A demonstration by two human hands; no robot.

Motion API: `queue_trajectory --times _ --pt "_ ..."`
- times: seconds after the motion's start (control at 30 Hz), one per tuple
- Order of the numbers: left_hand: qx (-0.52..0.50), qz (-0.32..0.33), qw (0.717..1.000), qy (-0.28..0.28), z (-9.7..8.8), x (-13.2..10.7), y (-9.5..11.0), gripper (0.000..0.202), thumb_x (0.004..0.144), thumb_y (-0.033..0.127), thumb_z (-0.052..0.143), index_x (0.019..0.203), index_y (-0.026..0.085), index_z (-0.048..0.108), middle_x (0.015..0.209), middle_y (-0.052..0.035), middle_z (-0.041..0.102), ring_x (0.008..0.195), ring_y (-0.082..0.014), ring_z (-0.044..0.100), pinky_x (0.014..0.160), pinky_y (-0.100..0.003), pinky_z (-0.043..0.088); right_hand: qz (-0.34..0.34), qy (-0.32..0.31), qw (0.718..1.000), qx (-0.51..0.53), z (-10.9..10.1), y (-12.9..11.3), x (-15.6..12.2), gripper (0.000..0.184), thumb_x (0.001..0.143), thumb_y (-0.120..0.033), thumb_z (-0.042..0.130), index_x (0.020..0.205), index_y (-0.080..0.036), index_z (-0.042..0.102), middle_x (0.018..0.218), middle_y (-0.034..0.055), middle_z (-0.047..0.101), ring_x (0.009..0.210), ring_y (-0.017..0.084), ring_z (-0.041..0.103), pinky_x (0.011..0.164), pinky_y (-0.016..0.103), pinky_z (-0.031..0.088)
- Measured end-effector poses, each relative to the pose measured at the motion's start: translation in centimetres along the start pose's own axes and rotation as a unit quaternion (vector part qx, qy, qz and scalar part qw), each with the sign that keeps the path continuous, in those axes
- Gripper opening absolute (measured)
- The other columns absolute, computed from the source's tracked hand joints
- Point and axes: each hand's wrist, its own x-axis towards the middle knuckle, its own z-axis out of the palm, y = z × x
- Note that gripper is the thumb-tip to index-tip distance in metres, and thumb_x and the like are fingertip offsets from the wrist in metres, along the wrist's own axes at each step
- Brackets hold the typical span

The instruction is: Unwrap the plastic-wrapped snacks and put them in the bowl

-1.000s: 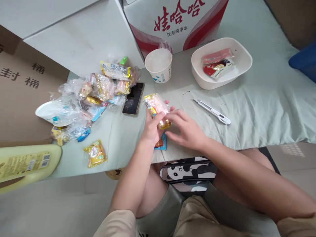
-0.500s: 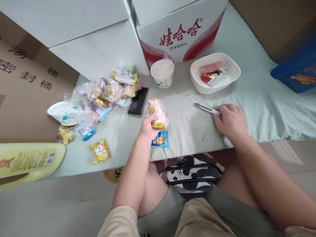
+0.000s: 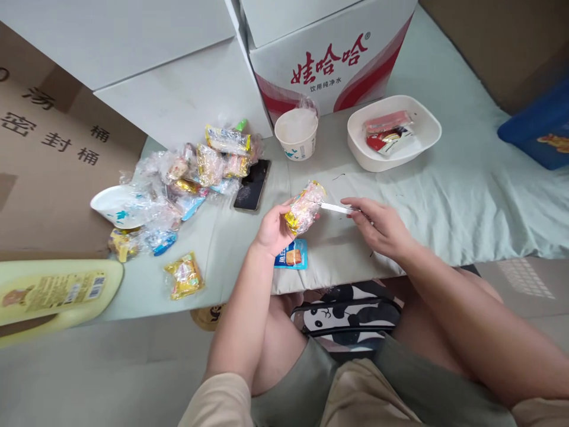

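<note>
My left hand (image 3: 272, 230) is closed around a plastic-wrapped snack packet (image 3: 305, 209) with yellow ends, tilted up to the right above the cloth. My right hand (image 3: 377, 225) pinches a slim white utility knife (image 3: 336, 208). Its tip meets the wrapped packet; whether it has gone through the wrap I cannot tell. Beneath my left hand lies a small blue snack pouch (image 3: 296, 255), partly covered. Farther left, a yellow wrapped packet (image 3: 185, 276) rests near the cloth's front edge.
Wrapped snacks (image 3: 208, 166) are heaped at left with a tipped paper cup (image 3: 116, 207). A phone (image 3: 252, 187) lies beside them. Behind stand a paper cup (image 3: 297, 137), a white bowl (image 3: 362, 148) holding two packets, and a white carton (image 3: 331, 77). A yellow bottle (image 3: 57, 290) is front left.
My right hand has lifted the utility knife off the cloth and moved left to the snack packet. My left hand has turned and shifted the packet slightly right.
</note>
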Motion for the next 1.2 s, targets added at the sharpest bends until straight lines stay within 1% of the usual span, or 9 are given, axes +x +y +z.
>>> queue_trajectory --times 0.13,0.2,0.3,0.37,0.63,0.73,0.87,1.03,1.2 --pt "0.053 0.005 0.999 -0.004 0.1 0.3 -0.4 0.051 0.088 0.026 0.057 0.137 0.014 0.058 0.121 -0.0135 0.074 0.084 -0.0232 0.077 0.079 -0.035 0.061 -0.003 -0.005 1.000 0.010 0.0 0.3 -0.2 0.030 0.101 -0.031 0.043 0.115 -0.022 0.067 0.091 0.0078 0.071 0.080 0.021 0.066 0.073 0.035 0.053" --pt "0.087 0.021 0.996 0.001 0.1 0.4 -0.5 0.043 0.092 0.035 0.059 0.130 0.014 0.064 0.121 -0.0143 0.074 0.078 -0.0216 0.076 0.068 -0.030 0.060 0.000 -0.002 1.000 0.013 -0.1 0.4 -0.3 0.029 0.100 -0.031 0.045 0.114 -0.022 0.068 0.090 0.0077 0.070 0.079 0.021 0.066 0.072 0.035 0.053" --pt "0.145 0.026 0.989 0.025 0.1 0.5 -0.7 0.046 0.092 0.049 0.061 0.120 0.015 0.070 0.114 -0.0144 0.076 0.066 -0.0188 0.074 0.048 -0.023 0.050 0.008 -0.001 1.000 0.013 -0.3 0.4 -0.4 0.027 0.097 -0.031 0.049 0.112 -0.022 0.069 0.090 0.0078 0.070 0.079 0.021 0.065 0.072 0.035 0.053" --pt "0.174 0.023 0.984 0.037 0.1 0.5 -0.9 0.050 0.089 0.055 0.062 0.117 0.015 0.071 0.109 -0.0144 0.077 0.062 -0.0179 0.072 0.044 -0.022 0.046 0.006 0.000 1.000 0.015 -0.3 0.3 -0.4 0.026 0.096 -0.031 0.051 0.112 -0.022 0.070 0.093 0.0084 0.071 0.082 0.022 0.066 0.073 0.036 0.054" --pt "0.217 0.058 0.974 0.039 0.1 0.2 -0.9 0.050 0.082 0.057 0.067 0.106 0.015 0.076 0.087 -0.0094 0.076 0.051 -0.0128 0.061 0.040 -0.022 0.038 -0.023 0.002 1.000 -0.008 -0.1 0.5 -0.1 0.029 0.097 -0.030 0.051 0.112 -0.023 0.074 0.101 0.0099 0.073 0.091 0.024 0.069 0.082 0.040 0.056" --pt "0.174 0.098 0.976 0.081 -0.6 0.0 0.1 0.043 0.080 0.051 0.067 0.101 0.015 0.077 0.092 -0.0083 0.077 0.055 -0.0112 0.060 0.041 -0.020 0.037 0.020 0.009 0.998 -0.059 -1.1 1.8 0.1 0.031 0.096 -0.031 0.050 0.110 -0.022 0.076 0.103 0.0112 0.073 0.094 0.027 0.069 0.083 0.042 0.056" --pt "0.119 0.129 0.978 0.115 -1.1 -0.4 1.1 0.037 0.076 0.047 0.068 0.093 0.015 0.076 0.088 -0.0069 0.075 0.057 -0.0103 0.059 0.040 -0.018 0.035 0.105 0.072 0.981 -0.148 -2.4 3.8 0.1 0.030 0.090 -0.030 0.052 0.107 -0.021 0.076 0.101 0.0128 0.072 0.093 0.031 0.066 0.083 0.047 0.052" --pt "0.140 0.107 0.979 0.099 -1.0 -0.6 0.8 0.037 0.077 0.049 0.068 0.093 0.016 0.075 0.089 -0.0069 0.075 0.059 -0.0112 0.061 0.041 -0.018 0.036 0.162 0.087 0.958 -0.220 -2.1 4.0 -0.1 0.030 0.089 -0.029 0.051 0.108 -0.022 0.074 0.102 0.0135 0.072 0.094 0.034 0.062 0.080 0.049 0.046" --pt "0.155 0.080 0.982 0.067 -1.2 -0.7 0.3 0.039 0.078 0.049 0.067 0.098 0.017 0.075 0.090 -0.0066 0.076 0.069 -0.0157 0.068 0.053 -0.022 0.048 0.145 0.093 0.959 -0.223 -0.9 3.4 -0.1 0.025 0.089 -0.029 0.053 0.102 -0.023 0.073 0.107 0.0149 0.070 0.103 0.036 0.059 0.086 0.054 0.044"
